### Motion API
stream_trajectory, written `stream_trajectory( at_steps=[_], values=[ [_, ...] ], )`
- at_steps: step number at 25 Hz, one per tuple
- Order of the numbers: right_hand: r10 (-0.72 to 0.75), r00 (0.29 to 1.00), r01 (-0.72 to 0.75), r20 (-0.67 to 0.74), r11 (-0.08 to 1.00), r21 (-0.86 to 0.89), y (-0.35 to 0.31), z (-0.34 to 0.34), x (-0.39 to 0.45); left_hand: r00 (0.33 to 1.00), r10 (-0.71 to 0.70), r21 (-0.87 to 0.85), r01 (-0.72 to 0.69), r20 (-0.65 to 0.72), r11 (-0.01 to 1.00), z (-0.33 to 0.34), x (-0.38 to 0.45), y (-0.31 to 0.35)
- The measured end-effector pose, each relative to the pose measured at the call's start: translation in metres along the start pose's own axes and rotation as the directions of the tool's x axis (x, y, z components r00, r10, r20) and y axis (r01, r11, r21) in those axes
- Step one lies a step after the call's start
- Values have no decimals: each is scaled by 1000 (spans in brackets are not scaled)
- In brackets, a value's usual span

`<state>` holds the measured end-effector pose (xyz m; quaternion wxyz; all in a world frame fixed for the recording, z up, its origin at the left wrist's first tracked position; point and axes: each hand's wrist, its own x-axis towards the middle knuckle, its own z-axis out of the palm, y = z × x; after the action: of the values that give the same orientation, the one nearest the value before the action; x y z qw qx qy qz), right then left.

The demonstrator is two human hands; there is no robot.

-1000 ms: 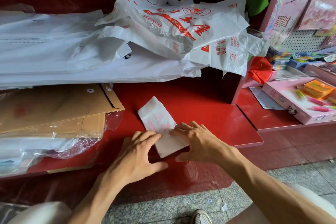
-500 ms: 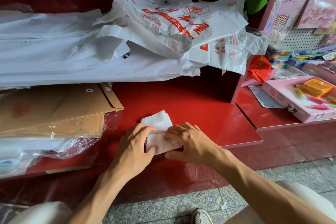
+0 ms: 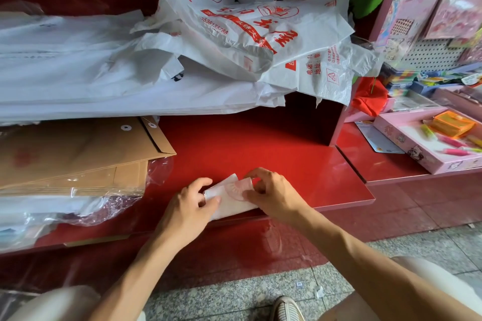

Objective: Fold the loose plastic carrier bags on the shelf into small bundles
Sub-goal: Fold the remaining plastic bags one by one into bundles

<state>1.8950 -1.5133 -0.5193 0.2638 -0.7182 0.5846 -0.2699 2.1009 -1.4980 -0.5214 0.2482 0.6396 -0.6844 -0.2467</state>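
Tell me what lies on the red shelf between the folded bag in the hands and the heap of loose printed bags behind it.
Nothing: in the head view, bare red shelf top separates the small folded white plastic bag from the heap of loose white red-printed carrier bags.

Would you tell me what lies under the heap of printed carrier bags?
The printed carrier bags rest on a stack of flat white bags. How far that stack runs beneath, and anything behind it, is covered.

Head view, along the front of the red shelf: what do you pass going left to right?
Brown envelopes → left hand → folded bag, held by both hands → right hand → pink box of pens.
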Motion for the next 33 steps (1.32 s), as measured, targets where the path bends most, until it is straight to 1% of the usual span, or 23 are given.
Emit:
stream_trajectory(
  at_steps=[2, 3, 4, 5, 7, 8, 9, 10, 11, 12, 13, 15, 16, 19, 22, 24, 26, 27, 28, 30, 31, 32, 33],
  values=[
    [34, 999, -40, -35, 980, -193, -1, 8, -1, 996, 87, 275, -75, -33, 959, 9, 2, -5],
    [37, 998, -51, -49, 949, -310, -2, 11, -1, 991, 123, 335, -102, -44, 937, 12, 3, -7],
    [40, 998, -58, -54, 928, -369, -5, 13, -2, 989, 137, 315, -113, -54, 942, 12, 5, -7],
    [42, 997, -61, -58, 925, -375, -6, 15, -1, 988, 134, 249, -112, -71, 962, 9, 6, -6],
    [77, 995, -90, -57, 953, -289, -8, 15, 2, 991, 103, 56, -99, -85, 994, 4, 7, -5],
    [129, 990, -135, -48, 975, -175, -9, 15, 5, 994, 81, -42, -84, -74, 996, 1, 7, -5],
    [186, 982, -186, -25, 983, -1, -11, 13, 9, 995, 71, -129, -80, -74, 988, -3, 6, -3],
    [237, 971, -236, 19, 949, 208, -16, 10, 13, 994, 66, -207, -83, -87, 975, -8, 4, 0],
    [268, 961, -274, 70, 880, 387, -24, 9, 16, 992, 66, -262, -92, -105, 961, -16, 0, 2],
    [279, 955, -292, 101, 818, 496, -32, 6, 18, 987, 89, -289, -124, -133, 949, -24, -5, 3],
    [271, 956, -287, 110, 792, 539, -41, 3, 18, 978, 119, -296, -167, -173, 941, -33, -10, 4],
    [206, 963, -266, 173, 822, 503, -67, 2, 20, 948, 156, -290, -238, -277, 927, -59, -27, -2],
    [146, 959, -251, 243, 836, 488, -82, 5, 22, 931, 157, -292, -259, -330, 921, -75, -38, -8],
    [-63, 902, -221, 428, 784, 580, -142, 33, 24, 863, 130, -253, -282, -488, 925, -122, -78, -37],
    [-165, 849, -222, 503, 752, 621, -204, 74, 25, 801, 56, -260, -258, -596, 931, -161, -122, -73],
    [-186, 771, -280, 610, 760, 586, -245, 108, 24, 754, 24, -248, -246, -656, 937, -179, -155, -100],
    [-222, 635, -320, 740, 796, 513, -281, 142, 19, 696, 6, -218, -232, -718, 948, -191, -186, -127],
    [-235, 589, -314, 774, 815, 486, -298, 159, 16, 661, -28, -221, -210, -750, 952, -195, -199, -141],
    [-239, 581, -308, 778, 820, 482, -312, 178, 14, 619, -86, -242, -171, -781, 955, -197, -210, -157],
    [-229, 663, -296, 712, 794, 531, -338, 214, 13, 526, -260, -320, -25, -810, 947, -195, -225, -190],
    [-223, 720, -269, 658, 783, 561, -350, 236, 16, 484, -333, -331, 93, -809, 939, -192, -233, -215],
    [-229, 765, -231, 602, 775, 588, -363, 256, 17, 475, -357, -270, 243, -804, 932, -187, -239, -240],
    [-250, 802, -160, 542, 785, 599, -374, 275, 19, 497, -362, -149, 417, -788, 897, -184, -246, -261]
  ],
)
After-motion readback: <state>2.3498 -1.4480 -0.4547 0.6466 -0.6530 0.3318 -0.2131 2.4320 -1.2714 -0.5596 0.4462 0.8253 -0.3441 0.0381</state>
